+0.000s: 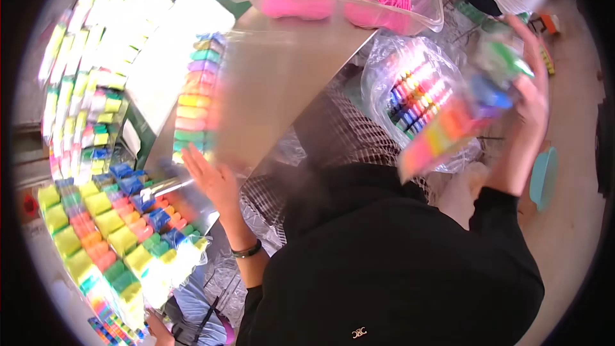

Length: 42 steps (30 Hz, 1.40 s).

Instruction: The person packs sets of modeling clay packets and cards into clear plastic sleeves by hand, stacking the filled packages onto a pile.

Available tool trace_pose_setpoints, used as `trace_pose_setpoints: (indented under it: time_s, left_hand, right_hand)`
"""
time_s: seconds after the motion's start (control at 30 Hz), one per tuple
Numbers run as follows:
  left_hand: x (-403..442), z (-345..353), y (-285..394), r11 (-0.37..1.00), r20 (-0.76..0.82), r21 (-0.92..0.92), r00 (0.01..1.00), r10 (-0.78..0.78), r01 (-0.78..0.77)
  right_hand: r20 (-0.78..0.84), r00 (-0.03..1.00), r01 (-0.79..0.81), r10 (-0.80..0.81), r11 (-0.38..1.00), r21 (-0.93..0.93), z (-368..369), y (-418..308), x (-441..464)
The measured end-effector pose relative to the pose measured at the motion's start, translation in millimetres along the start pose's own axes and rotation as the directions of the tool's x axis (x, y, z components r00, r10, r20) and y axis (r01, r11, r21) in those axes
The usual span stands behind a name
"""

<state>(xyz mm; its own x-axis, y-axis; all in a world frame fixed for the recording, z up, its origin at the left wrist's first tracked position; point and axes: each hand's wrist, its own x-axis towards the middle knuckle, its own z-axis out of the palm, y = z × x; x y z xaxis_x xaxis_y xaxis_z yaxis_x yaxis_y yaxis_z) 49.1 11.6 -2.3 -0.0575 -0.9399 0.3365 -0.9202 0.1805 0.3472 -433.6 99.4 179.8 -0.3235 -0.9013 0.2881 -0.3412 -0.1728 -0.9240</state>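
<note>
My left hand (214,182) is stretched out flat, its fingertips at the lower end of a row of small colourful packets (197,99) on the metal tabletop (275,83). The row runs from blue and purple through yellow and orange to green. At the right, my right hand (532,96) grips another row of colourful packets (448,128), smeared by motion. This row is held tilted in front of a clear plastic bag (384,67) with several small bright packets inside. What the packets contain cannot be made out.
A clear tray (435,16) with bundles of pink strips stands at the table's far side. Stacked yellow, blue and orange packets (122,234) fill the left. Another person's hand (157,328) shows at the lower left. A teal object (543,179) lies at the right.
</note>
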Motion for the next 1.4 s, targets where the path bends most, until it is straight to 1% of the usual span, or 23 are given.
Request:
trace_pose_setpoints:
  time_s: [0.03, 0.07, 0.1, 0.17, 0.23, 0.27, 0.33, 0.4, 0.5, 0.57, 0.6, 0.67, 0.73, 0.8, 0.83, 0.87, 0.97, 1.03, 1.2, 1.27, 1.3, 1.37, 1.4]
  left_hand:
    - [-1, 1, -4, 1.0, -0.01, 0.013, 1.0, 0.016, -0.015]
    - [0, -1, -3, 1.0, -0.034, 0.012, 0.999, 0.005, -0.005]
    - [0, -2, -2, 1.0, -0.022, -0.003, 1.0, 0.002, -0.003]
    - [-1, -1, -5, 1.0, -0.009, 0.007, 1.0, -0.004, 0.004]
    - [1, 1, -4, 1.0, -0.048, 0.0, 0.999, -0.022, 0.022]
    - [-1, 2, -3, 1.0, -0.058, -0.005, 0.998, -0.025, 0.024]
    - [0, 9, -3, 0.997, -0.089, 0.018, 0.993, -0.073, 0.075]
    - [0, 14, -2, 0.996, -0.147, -0.017, 0.985, -0.09, 0.089]
    - [-1, 19, -3, 1.0, -0.205, -0.02, 0.978, -0.026, 0.022]
    - [-4, 22, 3, 0.999, -0.219, -0.034, 0.976, 0.003, -0.011]
    - [-6, 22, 5, 0.999, -0.184, -0.046, 0.983, -0.006, -0.003]
    - [-6, 21, 12, 0.999, -0.155, -0.052, 0.988, -0.023, 0.015]
    - [-10, 22, 24, 0.996, -0.196, 0.073, 0.979, 0.054, -0.041]
    - [-16, 31, 29, 0.996, -0.185, 0.073, 0.982, -0.035, 0.049]
    - [-16, 31, 37, 0.992, -0.169, 0.074, 0.982, -0.084, 0.098]
    - [-12, 28, 51, 0.982, -0.268, 0.146, 0.96, -0.078, 0.12]
    - [-18, 21, 54, 0.98, -0.262, 0.049, 0.949, -0.176, 0.195]
    - [-24, 27, 41, 0.986, -0.208, -0.067, 0.964, -0.162, 0.152]
    - [-27, 31, 36, 0.968, -0.196, -0.238, 0.972, -0.128, 0.079]
    - [-27, 35, 36, 0.987, -0.305, -0.162, 0.95, -0.062, 0.013]
    - [-26, 34, 35, 0.987, -0.3, -0.162, 0.952, -0.059, 0.01]
    - [-22, 31, 32, 0.988, -0.357, -0.092, 0.93, 0.083, -0.123]
    - [-22, 27, 26, 0.988, -0.36, -0.088, 0.929, 0.087, -0.127]
  right_hand:
    - [0.051, 0.996, -0.079, 0.079, 0.997, 0.002, 43, -16, 4]
    - [0.146, 0.982, -0.127, 0.117, 0.99, 0.065, 56, 36, 20]
    - [0.139, 0.915, -0.403, 0.379, 0.849, 0.342, 92, 68, 7]
    - [0.516, 0.821, -0.388, 0.244, 0.902, 0.19, 147, 100, -30]
    - [0.839, 0.543, -0.18, -0.013, 0.975, 0.131, 162, 106, -73]
    - [0.927, 0.361, -0.322, 0.099, 0.946, 0.024, 155, 105, -87]
    - [0.929, 0.354, -0.401, 0.104, 0.915, 0.05, 138, 106, -94]
    - [0.849, 0.489, -0.534, 0.199, 0.838, 0.11, 138, 90, -83]
    - [0.799, 0.541, -0.533, 0.264, 0.842, 0.083, 176, 88, -48]
    - [0.769, 0.615, -0.625, 0.172, 0.702, 0.343, 219, 94, -37]
    - [0.72, 0.692, -0.55, 0.049, 0.682, 0.482, 246, 97, -33]
    - [0.709, 0.702, -0.491, -0.073, 0.671, 0.556, 291, 78, -33]
    - [0.565, 0.825, -0.477, -0.003, 0.533, 0.699, 332, 78, -51]
    - [0.312, 0.947, -0.279, 0.073, 0.669, 0.689, 360, 88, -54]
    - [0.296, 0.926, -0.353, 0.236, 0.821, 0.449, 367, 103, -58]
    - [0.3, 0.922, -0.362, 0.244, 0.818, 0.447, 369, 106, -61]
    - [0.221, 0.969, -0.198, 0.114, 0.891, 0.408, 365, 111, -62]
    - [0.363, 0.848, 0.341, -0.386, 0.922, 0.182, 351, 108, -65]
    - [0.51, 0.837, 0.194, -0.196, 0.979, 0.058, 355, 124, -65]
    - [0.514, 0.838, 0.345, -0.184, 0.908, -0.238, 364, 117, -63]
    - [0.511, 0.841, 0.34, -0.179, 0.909, -0.24, 366, 112, -62]
    - [0.696, 0.714, 0.441, -0.071, 0.818, -0.369, 372, 105, -54]
    - [0.782, 0.595, 0.546, -0.185, 0.807, -0.224, 367, 109, -47]
